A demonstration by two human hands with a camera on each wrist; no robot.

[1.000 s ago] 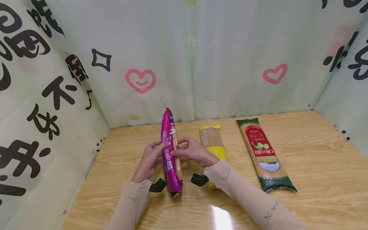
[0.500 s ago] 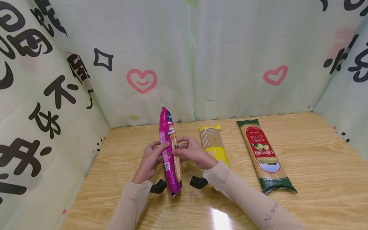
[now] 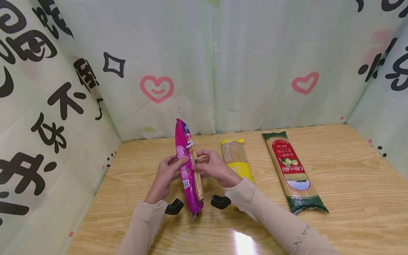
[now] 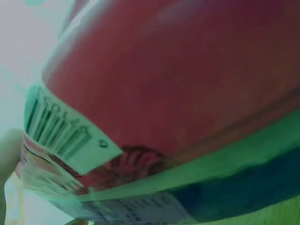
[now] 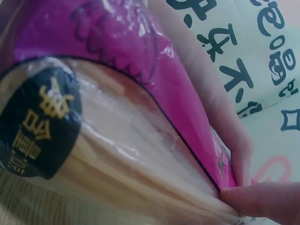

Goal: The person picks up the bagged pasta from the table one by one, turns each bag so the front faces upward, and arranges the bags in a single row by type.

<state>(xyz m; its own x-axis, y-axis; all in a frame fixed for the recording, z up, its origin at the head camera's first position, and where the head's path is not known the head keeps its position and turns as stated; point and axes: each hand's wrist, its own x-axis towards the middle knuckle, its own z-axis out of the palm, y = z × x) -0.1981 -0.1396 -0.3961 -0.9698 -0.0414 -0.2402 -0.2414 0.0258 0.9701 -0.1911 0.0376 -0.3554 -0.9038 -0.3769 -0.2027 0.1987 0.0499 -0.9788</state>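
Between my two hands a magenta packet of dried noodles (image 3: 188,173) is held on its narrow edge, its far end leaning slightly left. My left hand (image 3: 164,179) grips its left side, thumb on the magenta wrapper. On the other side my right hand (image 3: 216,168) pinches the packet near mid-length, thumb towards me and fingers partly hidden behind. A barcode (image 4: 61,131) fills part of the packet's face in the left wrist view. The right wrist view shows pale flat noodles through a clear window (image 5: 136,136), with the right thumb (image 5: 267,199) pressing at the packet's edge.
Right of the hands lies a yellow-ended noodle packet (image 3: 236,156), partly covered by the right forearm. Farther right is a green-ended Olivolia pasta packet (image 3: 291,171). The wooden table (image 3: 357,170) is bounded by a printed curtain (image 3: 255,63) behind and at both sides.
The magenta packet has tilted, its far end swinging a little left, and more of its clear window side shows. Both hands keep their hold and the other packets stay put.
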